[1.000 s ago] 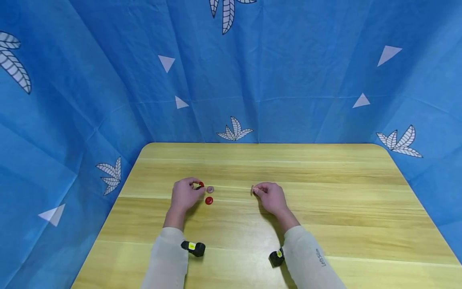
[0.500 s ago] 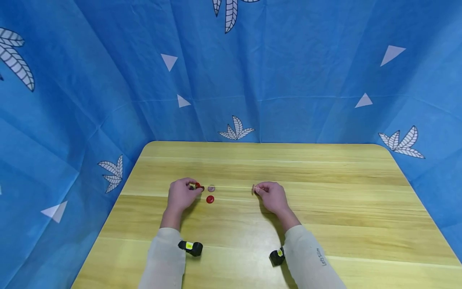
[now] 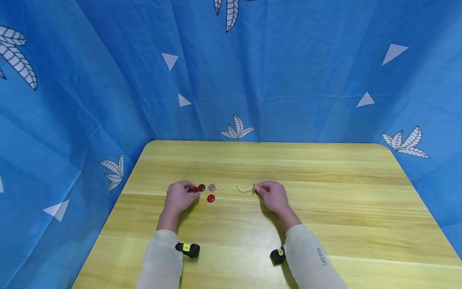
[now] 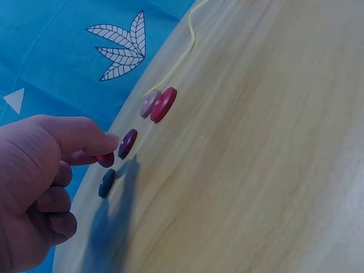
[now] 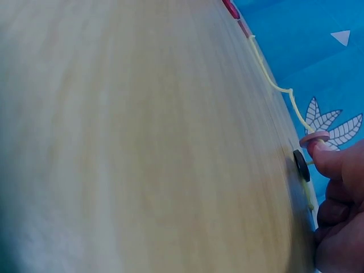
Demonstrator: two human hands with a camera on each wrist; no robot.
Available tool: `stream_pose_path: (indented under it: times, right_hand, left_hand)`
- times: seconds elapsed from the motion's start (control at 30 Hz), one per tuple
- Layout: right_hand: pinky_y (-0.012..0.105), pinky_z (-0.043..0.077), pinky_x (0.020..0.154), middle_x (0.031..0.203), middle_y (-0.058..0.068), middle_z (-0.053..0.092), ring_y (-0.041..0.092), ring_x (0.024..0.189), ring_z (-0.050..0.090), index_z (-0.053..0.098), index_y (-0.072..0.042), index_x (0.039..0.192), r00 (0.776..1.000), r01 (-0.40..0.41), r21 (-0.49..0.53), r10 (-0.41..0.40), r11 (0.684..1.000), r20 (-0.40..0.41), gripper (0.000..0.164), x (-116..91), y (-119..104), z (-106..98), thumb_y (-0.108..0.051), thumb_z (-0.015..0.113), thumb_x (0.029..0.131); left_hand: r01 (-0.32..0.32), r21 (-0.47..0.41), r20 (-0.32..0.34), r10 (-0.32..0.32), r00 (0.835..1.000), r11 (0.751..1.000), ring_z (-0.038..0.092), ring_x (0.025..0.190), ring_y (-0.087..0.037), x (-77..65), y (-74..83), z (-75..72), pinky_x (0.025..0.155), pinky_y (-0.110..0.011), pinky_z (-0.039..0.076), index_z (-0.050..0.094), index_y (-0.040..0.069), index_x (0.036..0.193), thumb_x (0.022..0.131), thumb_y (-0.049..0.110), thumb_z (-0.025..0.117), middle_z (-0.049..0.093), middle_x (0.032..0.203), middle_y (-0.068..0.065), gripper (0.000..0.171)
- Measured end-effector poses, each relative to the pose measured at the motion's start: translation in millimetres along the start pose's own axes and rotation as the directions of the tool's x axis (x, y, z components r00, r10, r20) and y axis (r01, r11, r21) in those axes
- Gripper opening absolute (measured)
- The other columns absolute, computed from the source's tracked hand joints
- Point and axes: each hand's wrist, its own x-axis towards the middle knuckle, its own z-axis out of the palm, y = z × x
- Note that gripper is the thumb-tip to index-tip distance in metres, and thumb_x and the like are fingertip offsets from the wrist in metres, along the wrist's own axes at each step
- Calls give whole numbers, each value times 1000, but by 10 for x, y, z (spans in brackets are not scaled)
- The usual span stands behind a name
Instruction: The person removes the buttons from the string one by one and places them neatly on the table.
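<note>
My left hand (image 3: 179,196) pinches a red button (image 4: 106,160) between thumb and fingertips, low over the table. Right beside those fingertips is a dark red button (image 3: 201,187). A dark button (image 4: 107,183) lies below the hand in the left wrist view. To the right lie a pale pink button (image 3: 212,187) and another red button (image 3: 211,198). A thin yellow cord (image 3: 225,192) runs slack from near the pink button to my right hand (image 3: 274,197). That hand holds a pinkish button (image 5: 314,138) with the cord passing through it. A black button (image 5: 301,165) is close under its fingers.
The buttons are on a light wooden table (image 3: 231,237) with rounded far corners. A blue curtain (image 3: 288,72) with leaf and triangle prints hangs behind it and along its sides. Each sleeve carries a black wrist camera (image 3: 191,250).
My left hand has moved a little to the left, leaving the dark red button in plain sight. The cord, straight between the hands before, now sags in waves. My right hand has stayed put.
</note>
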Motion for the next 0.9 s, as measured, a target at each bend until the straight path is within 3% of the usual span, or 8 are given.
stream_pose_path:
  times: [0.2,0.57,0.9]
  right_hand:
    - [41,47,80,88,0,73,20,82,62,77,-9,88,1000,1,0,-1,1000,-1,10,5,-4,-13,-11,69,94]
    - [41,48,78,86,1,72,20,81,62,77,-8,87,1000,22,6,-22,1000,-7,11,-1,12,-10,-10,69,94]
    - [40,47,78,87,1,72,20,81,61,77,-9,88,1000,12,6,-12,1000,0,11,1,10,4,-10,69,95]
  left_hand:
    - [15,-7,47,-14,999,1000,60,93,-28,-19,-14,14,83,-46,48,75,7,96,76,13,85,69,99,-9,23]
    - [16,-25,80,-14,997,1000,61,104,-31,-54,-29,58,89,-47,49,75,6,96,76,15,87,68,115,-16,25]
    - [-15,-7,74,16,997,1000,54,86,-24,-76,-85,94,77,-42,46,76,6,96,77,18,87,65,97,-9,25]
